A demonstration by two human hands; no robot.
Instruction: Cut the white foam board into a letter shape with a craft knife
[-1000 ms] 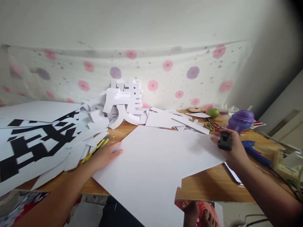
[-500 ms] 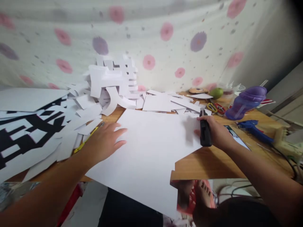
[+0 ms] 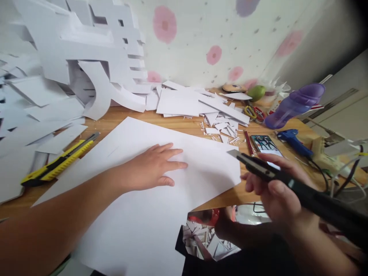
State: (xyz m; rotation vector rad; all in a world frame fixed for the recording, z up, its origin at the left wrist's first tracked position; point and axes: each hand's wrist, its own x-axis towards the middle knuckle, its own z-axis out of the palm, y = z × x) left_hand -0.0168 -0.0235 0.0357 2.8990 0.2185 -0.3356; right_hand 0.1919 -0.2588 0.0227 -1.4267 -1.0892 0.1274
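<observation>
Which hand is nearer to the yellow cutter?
Left. The left hand rests on the white board, right of the yellow cutter; the right hand, gripping a black cutter, is much farther right.

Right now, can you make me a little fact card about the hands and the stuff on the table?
Left hand: palm down, fingers spread, on the white sheet
Right hand: holding a black cutter, blade out
Blade touching sheet: can't tell
Sheet: on the wooden table, sticking out past the near edge
Left side: yellow-and-black cutter
Back: white cut-out structure, white scraps
Right side: phone, blue glue gun, purple bottle
</observation>
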